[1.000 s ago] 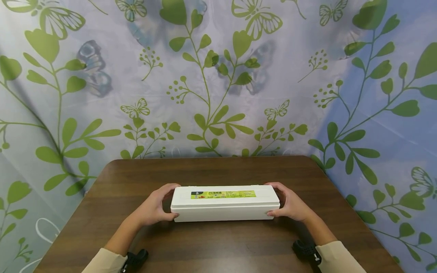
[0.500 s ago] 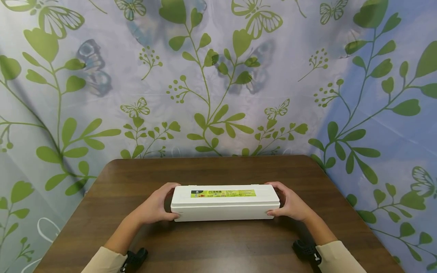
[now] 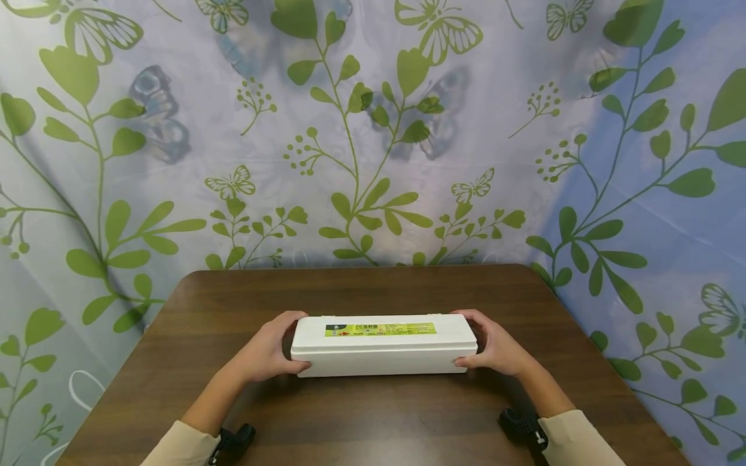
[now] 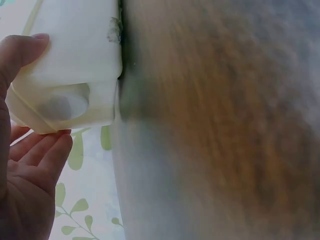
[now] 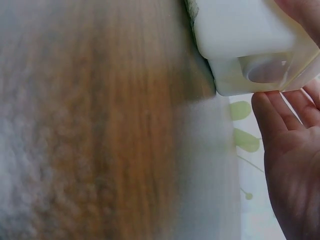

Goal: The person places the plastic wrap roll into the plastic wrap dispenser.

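Note:
A long white cling film box (image 3: 384, 362) lies crosswise on the brown wooden table (image 3: 373, 421), lid down. On its lid is a yellow-green label (image 3: 380, 329) with printed characters. My left hand (image 3: 268, 349) grips the left end, thumb on the front face and fingers reaching round the back. At the other end my right hand (image 3: 497, 346) holds it the same way. The left wrist view shows the left thumb on the box (image 4: 75, 45), near a round recess (image 4: 65, 102) in its end. A similar recess (image 5: 265, 67) shows in the right wrist view, fingertips at the far edge.
Behind the table hangs a pale curtain (image 3: 373, 155) printed with green leaves and butterflies; it continues along the right side. A black strap (image 3: 233, 443) sits on the left wrist and another black strap (image 3: 521, 427) on the right. Both arms wear beige sleeves (image 3: 180, 446).

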{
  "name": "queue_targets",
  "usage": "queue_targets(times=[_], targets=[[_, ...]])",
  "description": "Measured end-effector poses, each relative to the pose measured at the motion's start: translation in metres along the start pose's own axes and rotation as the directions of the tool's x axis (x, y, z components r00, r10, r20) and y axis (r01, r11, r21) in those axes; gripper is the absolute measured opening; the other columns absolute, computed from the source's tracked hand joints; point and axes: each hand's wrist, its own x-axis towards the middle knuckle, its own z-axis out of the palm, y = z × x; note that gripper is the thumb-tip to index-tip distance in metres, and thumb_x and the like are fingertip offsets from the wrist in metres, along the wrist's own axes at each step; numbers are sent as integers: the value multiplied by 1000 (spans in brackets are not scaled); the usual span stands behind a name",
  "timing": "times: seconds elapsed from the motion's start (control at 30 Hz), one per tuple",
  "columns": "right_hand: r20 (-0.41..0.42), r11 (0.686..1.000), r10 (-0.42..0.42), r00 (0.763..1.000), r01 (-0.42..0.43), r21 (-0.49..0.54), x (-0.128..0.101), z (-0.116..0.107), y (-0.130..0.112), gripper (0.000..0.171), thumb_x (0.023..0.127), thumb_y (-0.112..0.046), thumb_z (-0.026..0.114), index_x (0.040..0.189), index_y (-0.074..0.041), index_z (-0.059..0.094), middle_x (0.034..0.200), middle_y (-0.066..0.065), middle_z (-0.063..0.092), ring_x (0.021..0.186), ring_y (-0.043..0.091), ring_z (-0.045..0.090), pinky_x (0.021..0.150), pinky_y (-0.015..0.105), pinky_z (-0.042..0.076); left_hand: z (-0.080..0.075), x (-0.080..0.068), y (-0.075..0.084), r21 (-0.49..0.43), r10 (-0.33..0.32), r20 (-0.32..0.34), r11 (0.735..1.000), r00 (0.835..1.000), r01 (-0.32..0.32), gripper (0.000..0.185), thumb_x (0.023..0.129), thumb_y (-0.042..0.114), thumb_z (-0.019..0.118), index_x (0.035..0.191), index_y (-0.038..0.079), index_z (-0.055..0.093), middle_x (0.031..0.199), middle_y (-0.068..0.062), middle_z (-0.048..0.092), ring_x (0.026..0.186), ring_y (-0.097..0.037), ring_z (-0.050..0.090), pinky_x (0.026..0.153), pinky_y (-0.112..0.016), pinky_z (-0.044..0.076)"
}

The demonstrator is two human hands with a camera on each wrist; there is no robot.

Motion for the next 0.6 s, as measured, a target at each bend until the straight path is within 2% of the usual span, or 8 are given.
queue_targets(times=[0.13,0.33,0.6], targets=[[4,1000,-4,1000,4,1,1,0,1,87,74,-3,91,147,-5,43,135,17,54,111,12,62,82,32,60,1,0,2,16,-5,-9,1000,1000,5,79,69,34,96,134,16,55,128,4,62,110,-12,61,94,-32,56],[-33,1000,0,999,-1,-12,1,0,-1,86,72,-5,93,145,-8,46,133,15,57,107,13,64,79,33,61,2,1,2,40,0,-8,999,1000,0,78,70,33,95,134,16,56,129,5,62,110,-11,62,95,-32,56],[-48,1000,-18,999,18,-13,2,-1,1,86,72,-5,93,145,-5,48,132,19,59,107,13,66,79,31,61,2,1,-1,-3,-23,-9,1000,1000,22,80,68,40,96,135,22,56,132,9,61,117,-12,61,101,-41,55]])
